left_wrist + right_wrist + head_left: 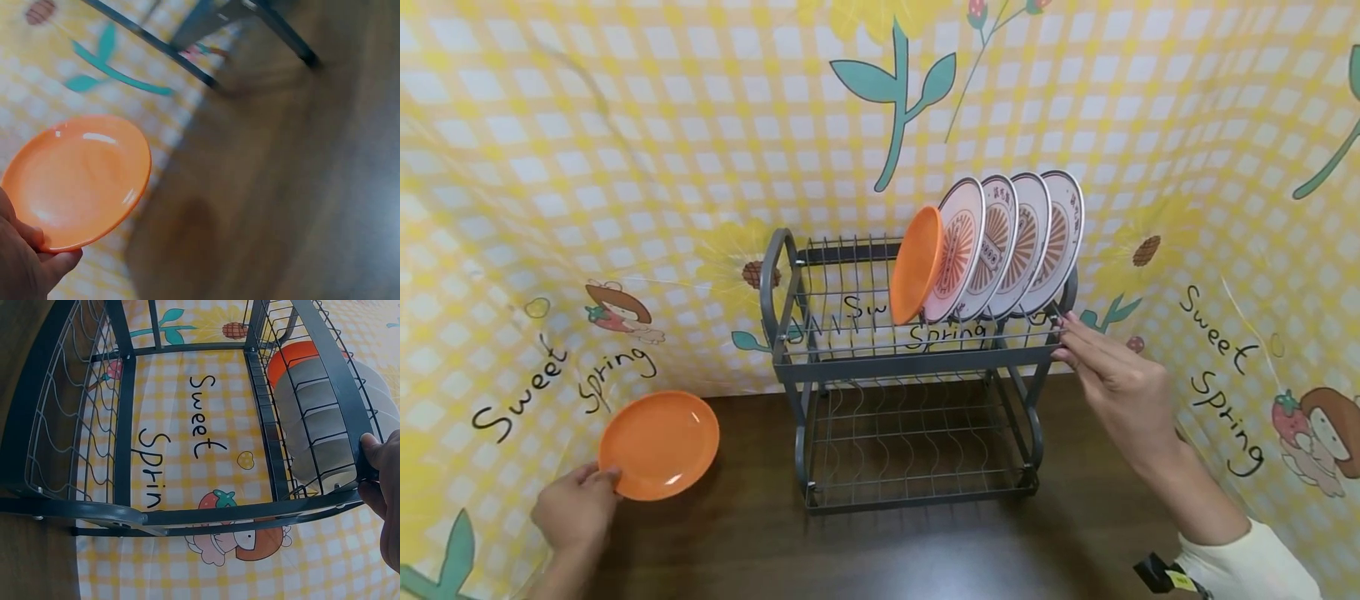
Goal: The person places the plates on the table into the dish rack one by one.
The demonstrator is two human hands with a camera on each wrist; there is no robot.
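My left hand (pixel 576 508) pinches the near-left rim of an orange plate (pixel 660 446), held up to the left of the rack. In the left wrist view the thumb and fingers grip the edge of that plate (pixel 81 181). My right hand (pixel 1120 387) holds the front right corner of the dark two-tier dish rack (pixel 910 365); the right wrist view shows thumb and fingers around the corner of its frame (pixel 344 394). On the top tier, several patterned white plates (pixel 1062 242) stand on edge at the right, with another orange plate (pixel 917 267) leaning at their left.
The lower tier (pixel 917 467) has wavy wire slots. The rack stands on a dark brown wooden table (pixel 722 542). A yellow checked cloth (pixel 647 125) with flower prints surrounds the back and sides. A black strap piece (pixel 1157 575) sits at the right sleeve.
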